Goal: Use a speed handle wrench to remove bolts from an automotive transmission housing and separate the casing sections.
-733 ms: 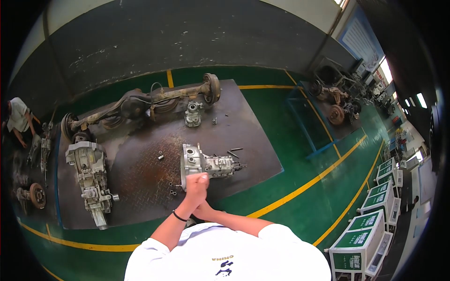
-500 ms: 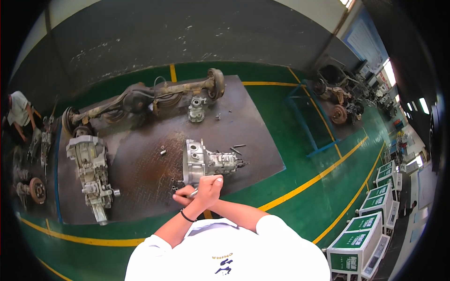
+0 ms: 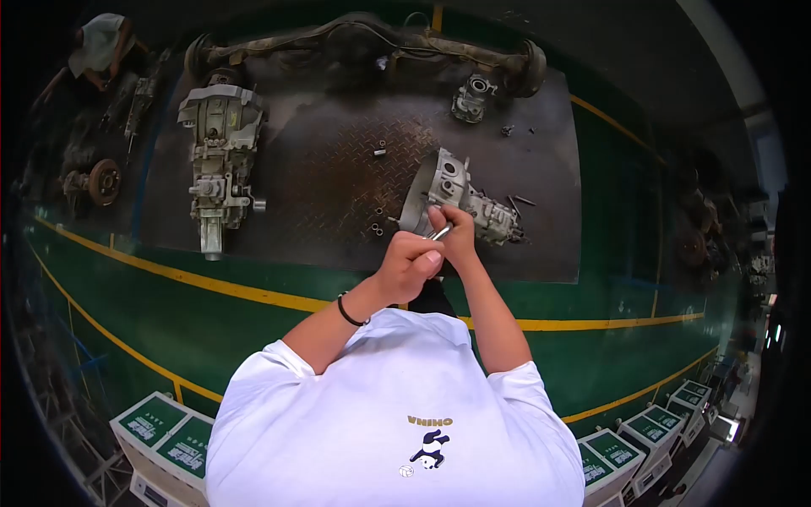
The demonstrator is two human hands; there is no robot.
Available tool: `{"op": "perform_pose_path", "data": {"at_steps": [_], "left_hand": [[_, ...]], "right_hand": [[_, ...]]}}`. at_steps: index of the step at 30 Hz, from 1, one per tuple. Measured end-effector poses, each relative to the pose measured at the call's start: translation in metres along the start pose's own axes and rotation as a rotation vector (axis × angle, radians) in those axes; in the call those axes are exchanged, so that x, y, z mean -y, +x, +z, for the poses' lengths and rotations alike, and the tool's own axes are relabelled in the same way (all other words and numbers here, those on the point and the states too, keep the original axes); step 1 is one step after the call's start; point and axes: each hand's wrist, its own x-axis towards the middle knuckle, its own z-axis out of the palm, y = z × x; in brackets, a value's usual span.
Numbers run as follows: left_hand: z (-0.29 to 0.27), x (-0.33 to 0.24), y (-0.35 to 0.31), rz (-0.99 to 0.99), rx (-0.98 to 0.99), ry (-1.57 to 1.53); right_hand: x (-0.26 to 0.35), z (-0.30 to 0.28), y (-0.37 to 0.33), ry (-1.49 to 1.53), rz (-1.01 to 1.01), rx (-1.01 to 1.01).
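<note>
My left hand (image 3: 410, 266), with a black band at its wrist, is closed with the thumb over curled fingers. Just beyond it, my right hand (image 3: 456, 234) is closed too. Between them runs a short, shiny metal rod (image 3: 440, 231), which both hands grip; its ends are hidden by fingers, so its exact kind does not show. Under and past my hands, a silver gearbox housing (image 3: 454, 179) lies on the dark metal plate (image 3: 321, 190), its wide bell end to the left. Small nuts (image 3: 378, 229) lie left of it, and a small metal sleeve (image 3: 379, 152) farther off.
A long axle (image 3: 296, 40) spans the plate's far side. A larger gearbox (image 3: 221, 152) lies on the left, a small housing (image 3: 473, 97) at the far right. Pins (image 3: 525, 200) rest beside the near gearbox. A person (image 3: 101, 46) bends at the far left. White-and-green cabinets (image 3: 160, 431) stand behind me.
My view has swung, so the plate and its parts sit higher in the picture. My hands, crossed before, are now side by side around the metal rod, with the right hand plainly visible.
</note>
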Motion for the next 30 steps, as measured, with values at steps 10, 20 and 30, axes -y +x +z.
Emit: {"op": "perform_pose_path", "data": {"at_steps": [10, 20, 30], "left_hand": [[0.000, 0.003, 0.000, 0.133, 0.007, -0.018], [0.007, 0.003, -0.005, 0.148, 0.014, -0.053], [0.045, 0.007, -0.008, 0.129, 0.204, 0.011]], "right_hand": [[0.001, -0.033, -0.067, -0.065, -0.218, 0.189], [0.013, -0.025, -0.085, 0.087, -0.281, 0.507], [0.014, 0.057, -0.051, -0.030, -0.324, 0.742]]}}
